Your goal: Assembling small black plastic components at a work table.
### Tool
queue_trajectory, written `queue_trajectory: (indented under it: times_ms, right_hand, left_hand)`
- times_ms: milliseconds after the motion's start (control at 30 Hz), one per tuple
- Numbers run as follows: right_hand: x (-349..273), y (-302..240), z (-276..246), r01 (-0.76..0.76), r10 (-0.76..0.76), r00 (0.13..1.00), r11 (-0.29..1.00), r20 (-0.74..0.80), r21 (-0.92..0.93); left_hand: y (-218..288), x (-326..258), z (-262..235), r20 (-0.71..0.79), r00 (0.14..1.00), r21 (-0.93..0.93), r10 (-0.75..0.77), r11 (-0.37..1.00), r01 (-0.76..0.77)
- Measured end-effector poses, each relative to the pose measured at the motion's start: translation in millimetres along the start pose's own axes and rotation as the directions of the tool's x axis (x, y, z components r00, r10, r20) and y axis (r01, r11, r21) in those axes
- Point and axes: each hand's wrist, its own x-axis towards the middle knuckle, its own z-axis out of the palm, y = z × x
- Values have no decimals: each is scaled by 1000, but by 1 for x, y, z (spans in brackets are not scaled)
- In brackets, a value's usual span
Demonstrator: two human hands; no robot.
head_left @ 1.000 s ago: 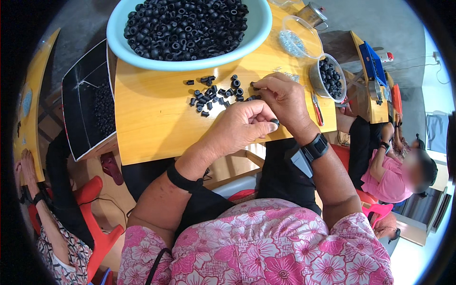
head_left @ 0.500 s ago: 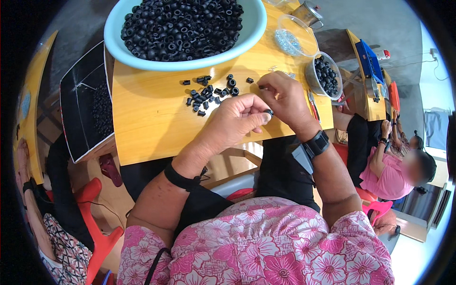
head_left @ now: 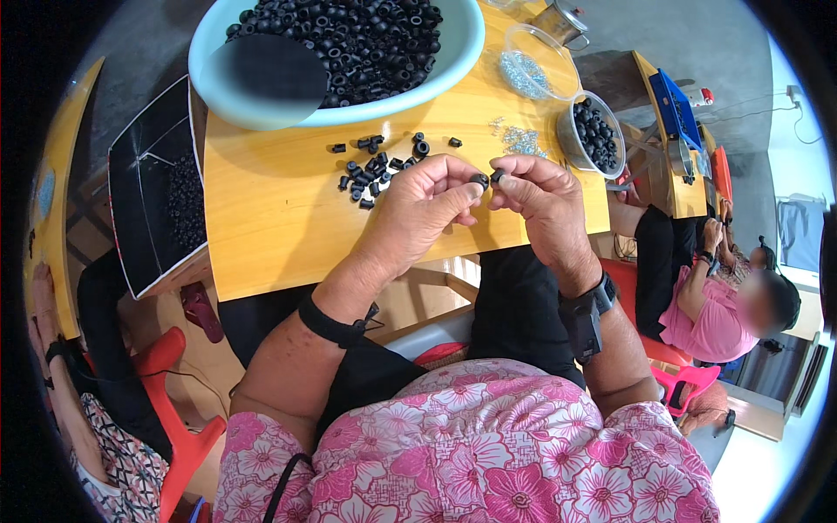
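My left hand is closed in a pinch on a small round black rubber piece. Facing it, my right hand pinches a second small black rubber piece between thumb and fingertips. The two pieces are held close together above the front of the yellow table, with a narrow gap between them. Several loose black rubber sleeves lie scattered beyond my left hand. A pile of small clear bits lies just past my right fingertips.
A light-blue basin of black parts stands at the back. To the right are a tub of black parts, a round clear container and a metal mug. Another person sits at right; another person's arm shows at left.
My right hand has turned and drawn back to the right, its fingertips now facing my left hand's. My left hand has lifted its piece slightly up and left. The clear bits are more exposed.
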Motion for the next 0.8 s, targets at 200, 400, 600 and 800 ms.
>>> queue_trajectory:
  times_ms: [200, 400, 600, 800]
  right_hand:
    - [2, 1, 1, -38, 38, 999, 997, -4, 63]
    - [1, 2, 1, -16, 16, 1000, 998, 1, 56]
    - [1, 4, 1, 26, -26, 1000, 1000, -10, 7]
    - [0, 0, 2, 72, -73, 997, 992, -11, -102]
  left_hand:
    - [-2, 1, 0, -18, 999, 70, 34, 997, -32]
    - [0, 2, 2, -22, 999, 72, 23, 997, -21]
    - [-1, 2, 3, -17, 999, 113, 45, 993, -43]
    - [2, 1, 5, -21, 999, 125, 42, 991, -39]
